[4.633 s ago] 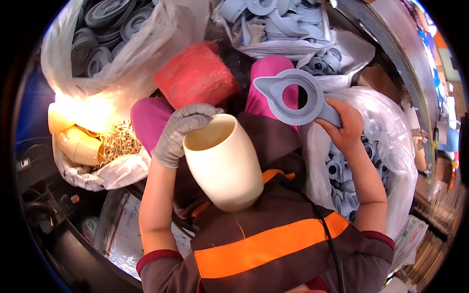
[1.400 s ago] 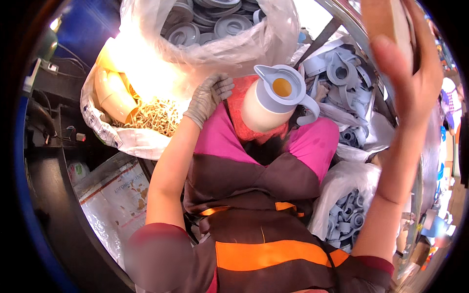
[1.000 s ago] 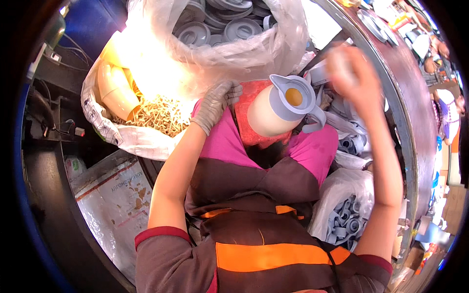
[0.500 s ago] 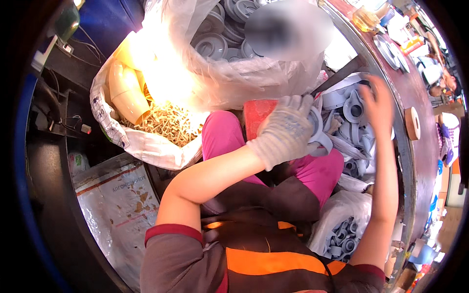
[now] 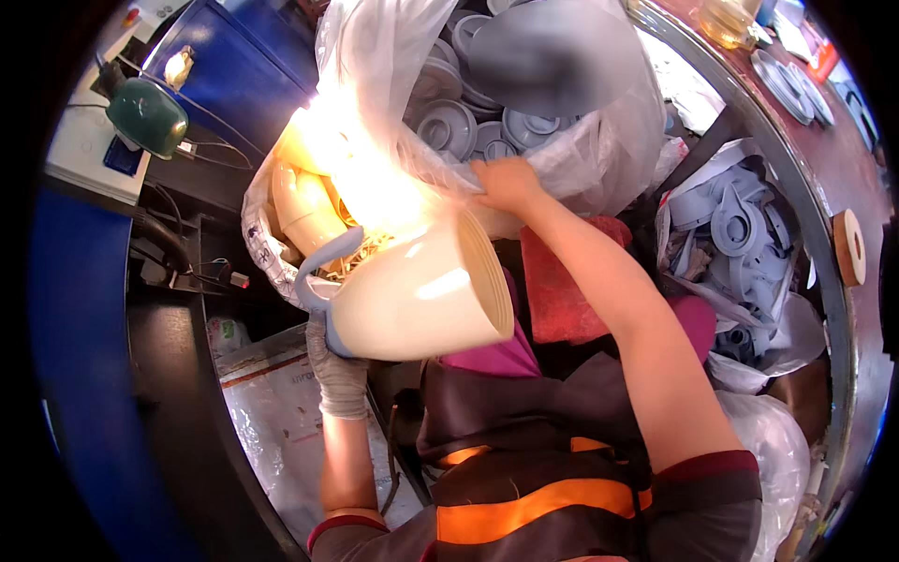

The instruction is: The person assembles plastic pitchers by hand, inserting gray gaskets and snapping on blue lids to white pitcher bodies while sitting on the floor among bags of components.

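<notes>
Head view: 1 gloved left hand (image 5: 340, 375) grips grey collar end of 1 cream jug (image 5: 417, 290), tilted sideways, wide opening facing right. 1 bare right hand (image 5: 510, 184) at rim of 1 clear bag (image 5: 623, 155), holding several grey lids (image 5: 445, 129); cannot tell if fingers grip plastic. Beyond: 1 red block (image 5: 567, 290), 1 tan roll (image 5: 842, 258).

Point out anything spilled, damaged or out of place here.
Nothing looks spilled or damaged. The yellow parts are partly lost in glare, and a blurred patch covers part of the lid bag, so those spots can't be judged. The cream jug is tipped sideways, but the left hand holds it.
</notes>
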Demonstrator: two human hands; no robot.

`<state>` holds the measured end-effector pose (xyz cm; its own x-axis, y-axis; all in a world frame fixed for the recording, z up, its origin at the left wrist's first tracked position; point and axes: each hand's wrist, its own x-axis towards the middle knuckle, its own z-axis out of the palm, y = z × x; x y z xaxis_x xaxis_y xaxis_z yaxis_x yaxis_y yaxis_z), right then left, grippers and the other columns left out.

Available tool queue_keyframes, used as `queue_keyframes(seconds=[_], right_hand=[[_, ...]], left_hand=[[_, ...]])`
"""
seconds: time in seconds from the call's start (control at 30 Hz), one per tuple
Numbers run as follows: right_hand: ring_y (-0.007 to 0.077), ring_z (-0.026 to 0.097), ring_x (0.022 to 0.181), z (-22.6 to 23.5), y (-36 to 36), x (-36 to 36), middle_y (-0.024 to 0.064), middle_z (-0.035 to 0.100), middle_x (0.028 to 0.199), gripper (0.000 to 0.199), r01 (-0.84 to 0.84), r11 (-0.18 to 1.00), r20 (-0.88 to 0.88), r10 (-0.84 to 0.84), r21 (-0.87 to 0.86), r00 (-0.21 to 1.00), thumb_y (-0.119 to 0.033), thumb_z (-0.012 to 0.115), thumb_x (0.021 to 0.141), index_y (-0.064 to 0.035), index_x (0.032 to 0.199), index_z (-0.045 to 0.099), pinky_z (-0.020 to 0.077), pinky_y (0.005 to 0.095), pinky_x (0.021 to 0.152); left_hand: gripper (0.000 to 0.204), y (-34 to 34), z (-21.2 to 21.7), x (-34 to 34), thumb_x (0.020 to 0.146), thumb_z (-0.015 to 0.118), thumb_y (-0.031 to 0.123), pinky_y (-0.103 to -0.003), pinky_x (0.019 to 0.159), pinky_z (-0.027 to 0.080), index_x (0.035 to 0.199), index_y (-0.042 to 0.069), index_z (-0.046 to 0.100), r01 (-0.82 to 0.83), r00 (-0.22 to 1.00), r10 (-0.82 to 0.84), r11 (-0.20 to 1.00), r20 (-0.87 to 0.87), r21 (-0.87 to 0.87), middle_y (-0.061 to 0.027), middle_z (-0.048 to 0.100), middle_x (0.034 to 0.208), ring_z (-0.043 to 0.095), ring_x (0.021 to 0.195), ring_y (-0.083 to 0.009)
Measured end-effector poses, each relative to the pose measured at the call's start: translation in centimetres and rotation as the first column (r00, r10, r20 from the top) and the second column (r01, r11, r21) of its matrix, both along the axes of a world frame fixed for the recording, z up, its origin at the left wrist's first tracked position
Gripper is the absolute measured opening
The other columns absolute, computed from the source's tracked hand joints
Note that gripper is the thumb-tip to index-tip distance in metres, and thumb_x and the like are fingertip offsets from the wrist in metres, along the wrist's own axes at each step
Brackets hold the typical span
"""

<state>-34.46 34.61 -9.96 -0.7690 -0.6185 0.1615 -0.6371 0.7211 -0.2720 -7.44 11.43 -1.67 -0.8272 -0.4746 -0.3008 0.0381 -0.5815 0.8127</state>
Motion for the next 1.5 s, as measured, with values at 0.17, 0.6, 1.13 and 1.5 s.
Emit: queue_keyframes(seconds=[0.17,0.6,1.13,1.5], right_hand=[[0.0366,0.063,0.083,2.7,4.3,1.4,0.0175,0.065,0.088,0.031,-0.031,1.0,0.195,0.031,-0.007,0.98,-0.036,0.056,0.081,-0.0079,0.092,0.061,0.0489,0.0461,0.07],[0.0327,0.055,0.103,-0.6,12.9,3.5,0.0157,0.058,0.108,0.027,0.377,0.655,0.385,-0.14,-0.655,0.912,-0.017,0.062,0.085,-0.0033,0.108,0.06,0.0433,0.036,0.089],[0.0226,0.056,0.099,6.8,11.6,-0.5,0.0127,0.054,0.119,0.048,0.43,0.756,0.069,-0.459,-0.494,0.886,-0.017,0.066,0.071,-0.0067,0.117,0.059,0.0482,0.0342,0.079],[0.0297,0.054,0.102,8.5,13.2,17.6,0.0156,0.053,0.115,0.061,-0.099,0.638,-0.06,0.083,-0.764,0.995,-0.027,0.073,0.06,-0.0029,0.115,0.06,0.0448,0.0369,0.086]], left_hand=[[0.052,-2.4,-1.5,0.1,0.084,0.059,0.046,-0.039,0.088,0.051,0.118,0.006,0.055,-0.145,0.989,0.138,0.98,0.061,0.139,-0.0078,0.061,0.116,0.058,0.107,-0.0233],[0.056,-1.2,-3.6,-3.1,0.083,0.057,0.046,-0.046,0.103,0.037,0.125,0.009,0.053,0.044,0.995,-0.011,0.945,-0.104,0.325,-0.0084,0.053,0.13,0.047,0.121,-0.0262],[0.055,2.3,-5.4,-3.2,0.088,0.052,0.046,-0.042,0.098,0.043,0.123,0.004,0.052,0.006,0.999,-0.017,0.951,0.033,0.308,-0.0108,0.058,0.121,0.054,0.113,-0.0251],[0.049,7.8,-3.6,-3.3,0.092,0.049,0.042,-0.04,0.096,0.046,0.123,0.004,0.053,0.259,0.953,-0.299,0.89,0.052,0.375,-0.0108,0.061,0.119,0.058,0.108,-0.0243]])
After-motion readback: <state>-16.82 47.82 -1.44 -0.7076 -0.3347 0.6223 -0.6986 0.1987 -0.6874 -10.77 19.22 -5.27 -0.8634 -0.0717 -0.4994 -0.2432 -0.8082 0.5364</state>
